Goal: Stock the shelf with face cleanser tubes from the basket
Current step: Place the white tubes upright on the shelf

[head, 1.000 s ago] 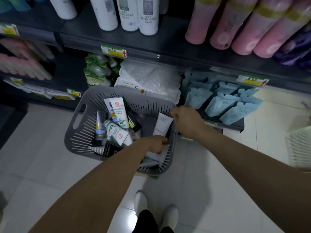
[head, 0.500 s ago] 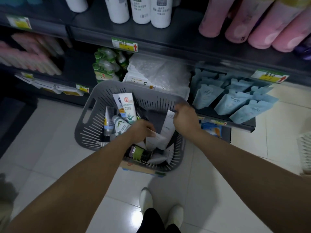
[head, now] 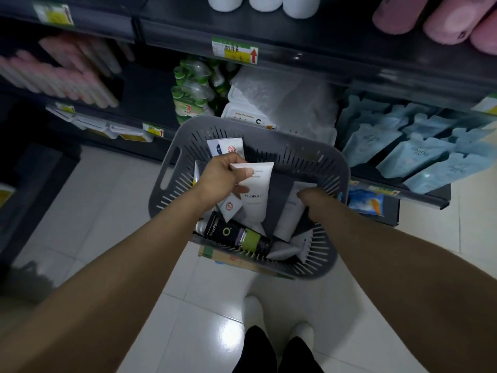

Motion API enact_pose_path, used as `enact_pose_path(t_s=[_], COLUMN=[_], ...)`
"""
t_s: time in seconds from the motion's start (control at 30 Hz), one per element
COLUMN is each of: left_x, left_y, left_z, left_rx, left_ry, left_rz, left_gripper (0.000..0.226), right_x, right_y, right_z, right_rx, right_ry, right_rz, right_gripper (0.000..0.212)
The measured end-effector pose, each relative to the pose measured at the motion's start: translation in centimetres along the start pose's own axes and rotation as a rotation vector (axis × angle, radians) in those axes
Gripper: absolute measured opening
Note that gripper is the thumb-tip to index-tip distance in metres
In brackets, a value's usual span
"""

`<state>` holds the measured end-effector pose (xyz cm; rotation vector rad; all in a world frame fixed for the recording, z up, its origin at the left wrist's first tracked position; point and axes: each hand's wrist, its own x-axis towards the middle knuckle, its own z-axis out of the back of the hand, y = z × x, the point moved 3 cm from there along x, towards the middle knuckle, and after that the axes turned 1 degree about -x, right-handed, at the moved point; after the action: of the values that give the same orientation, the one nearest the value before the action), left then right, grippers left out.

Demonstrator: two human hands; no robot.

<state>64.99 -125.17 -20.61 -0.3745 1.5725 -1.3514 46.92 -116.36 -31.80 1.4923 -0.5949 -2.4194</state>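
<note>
Pickup step, as we judged it: our left hand (head: pixel 220 179) was over the grey basket (head: pixel 337 168) with thumb and fingers clamped on the upper end of a white tube (head: pixel 256 196) printed "FLORAI". That tube sat raised above the pile, its lower end down among the other tubes, not clear of the basket. Its long axis ran near-vertical in frame, slightly slanted; the flat crimped end pointed up toward the shelf (head: pixel 309 57), the lower end toward us and down. We could not see a cap.

Our right hand (head: pixel 313 201) reached into the basket's right side, fingers curled at a second white tube (head: pixel 289 216); whether they were gripping it or only touching it, we could not tell. That tube leaned upright too, long axis roughly parallel to the first.

A black-and-green tube (head: pixel 236 234) lay flat across the near side, long axis left-right.

Next move, by our guess: lift the FLORAI tube clear of the rim, carry it up to an open shelf spot, stand or lay it label-out. The lower end might snag on neighbouring tubes.
</note>
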Motion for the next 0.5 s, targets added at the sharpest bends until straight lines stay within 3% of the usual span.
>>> enact_pose_path(t_s=[0.17,0.33,0.5], left_x=[0.4,0.5,0.7], left_y=[0.0,0.4,0.7], left_z=[0.3,0.0,-0.3], left_rx=[-0.047,-0.026,-0.025], left_ry=[-0.011,0.006,0.001], left_rz=[0.011,-0.016,-0.030], left_gripper=[0.021,0.021,0.021], right_x=[1.9,3.5,4.3], right_y=[-0.8,-0.6,-0.9], right_z=[-1.2,-2.5,-4.0], right_rx=[0.118,0.170,0.043], right_ry=[-0.008,0.021,0.037], right_rz=[-0.110,-0.080,-0.014], right_gripper=[0.036,0.043,0.043])
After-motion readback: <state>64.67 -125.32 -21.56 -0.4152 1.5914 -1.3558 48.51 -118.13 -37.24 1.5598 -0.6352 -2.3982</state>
